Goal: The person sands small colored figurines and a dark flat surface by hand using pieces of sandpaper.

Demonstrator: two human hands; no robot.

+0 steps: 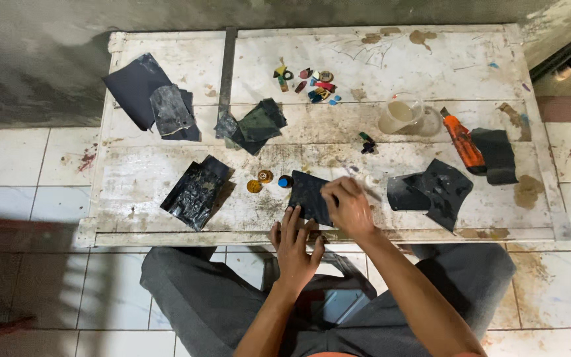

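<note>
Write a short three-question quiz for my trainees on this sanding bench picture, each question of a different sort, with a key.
1. True or false: the right hand presses down on a dark sheet of sandpaper at the near edge of the white board.
2. Which thing lies at the right of the board beside the orange-handled tool?
A. a folded dark sheet
B. a glass bottle
C. a pair of scissors
3. Fill in: the clear plastic cup holds a ____ liquid.

Key
1. True; the left hand steadies the sheet's near edge.
2. A
3. Cloudy, pale.
</note>
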